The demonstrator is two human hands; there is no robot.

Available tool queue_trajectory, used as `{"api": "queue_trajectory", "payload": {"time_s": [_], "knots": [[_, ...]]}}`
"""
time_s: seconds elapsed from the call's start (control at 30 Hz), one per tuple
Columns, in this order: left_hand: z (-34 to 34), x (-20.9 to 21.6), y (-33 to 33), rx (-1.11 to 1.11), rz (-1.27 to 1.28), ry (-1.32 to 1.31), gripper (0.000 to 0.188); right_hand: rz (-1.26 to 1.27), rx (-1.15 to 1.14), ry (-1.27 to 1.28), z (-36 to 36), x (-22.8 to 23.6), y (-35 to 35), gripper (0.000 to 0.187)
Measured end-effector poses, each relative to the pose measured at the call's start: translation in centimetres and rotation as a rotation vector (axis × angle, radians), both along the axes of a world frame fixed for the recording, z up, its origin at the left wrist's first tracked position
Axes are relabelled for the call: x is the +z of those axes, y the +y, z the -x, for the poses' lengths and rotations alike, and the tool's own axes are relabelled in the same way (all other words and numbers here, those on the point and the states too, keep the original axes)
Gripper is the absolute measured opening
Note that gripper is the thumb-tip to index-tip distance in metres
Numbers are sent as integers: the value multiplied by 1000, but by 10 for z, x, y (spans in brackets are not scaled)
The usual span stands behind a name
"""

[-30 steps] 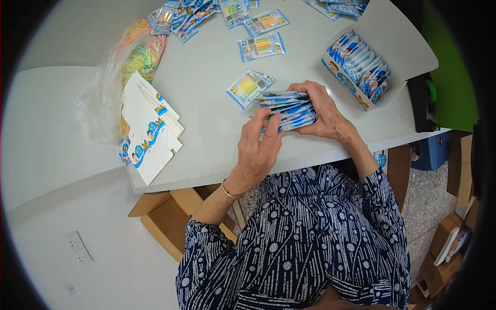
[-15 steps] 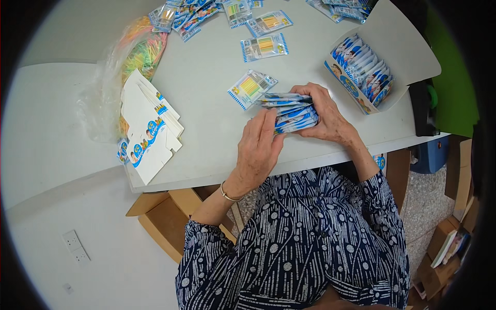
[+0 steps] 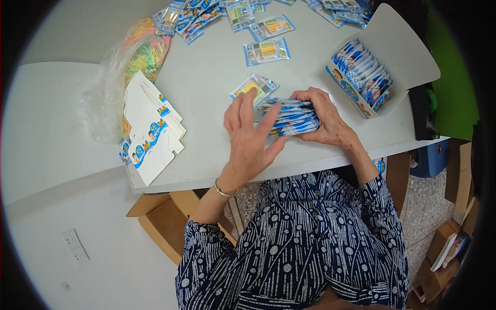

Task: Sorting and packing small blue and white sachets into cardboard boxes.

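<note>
A stack of several small blue-and-white packets (image 3: 293,120) sits on edge in my right hand (image 3: 329,121), whose thumb and fingers wrap round its right end. My left hand (image 3: 249,144) is open beside the stack's left end, fingers raised and spread; whether a fingertip touches the packets I cannot tell. Just beyond it lies a single clear-fronted packet with yellow-green sticks (image 3: 257,86), partly covered by my left fingers. To the right stands an open display box (image 3: 351,93) holding a row of similar packets (image 3: 364,70).
Two more loose packets, one a packet of yellow sticks (image 3: 267,50), lie farther back. Heaped packets (image 3: 199,18) fill the far edge. At left are flattened printed cartons (image 3: 152,137) and a plastic bag of coloured sticks (image 3: 147,57). An open cardboard box (image 3: 163,219) stands below the table.
My left hand has let go of the stack, drawn slightly left and spread its fingers, now over part of the loose packet. My right hand keeps its hold.
</note>
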State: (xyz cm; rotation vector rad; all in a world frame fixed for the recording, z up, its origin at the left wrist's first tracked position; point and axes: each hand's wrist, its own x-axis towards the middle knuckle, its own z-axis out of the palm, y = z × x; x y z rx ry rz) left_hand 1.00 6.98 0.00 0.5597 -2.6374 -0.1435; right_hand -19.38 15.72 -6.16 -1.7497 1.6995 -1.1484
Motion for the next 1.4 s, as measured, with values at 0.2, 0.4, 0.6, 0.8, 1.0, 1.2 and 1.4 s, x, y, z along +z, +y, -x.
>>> {"api": "queue_trajectory", "payload": {"time_s": [0.2, 0.4, 0.6, 0.8, 1.0, 1.2, 1.4], "knots": [[0, -37, -4, -182, -531, 152, 77, 45, 41, -6, -3, 5, -2, 74], [4, -19, -53, -180, -983, 216, 60, 33, 59, 5, 4, 0, 1, 71], [7, -57, -98, 140, -236, -68, 45, 63, 89, -19, 1, -3, -2, 67], [38, -39, -102, 106, -708, -114, 42, 45, 81, -21, 2, -4, 1, 64], [86, -27, -178, -60, -417, -182, 42, 69, 84, -31, -2, 2, -2, 63], [100, -39, -174, -22, -404, -241, 35, 51, 84, -38, 3, -2, 0, 64], [127, -18, -184, -18, -611, -279, 33, 55, 78, -40, 5, -5, 0, 64]]}}
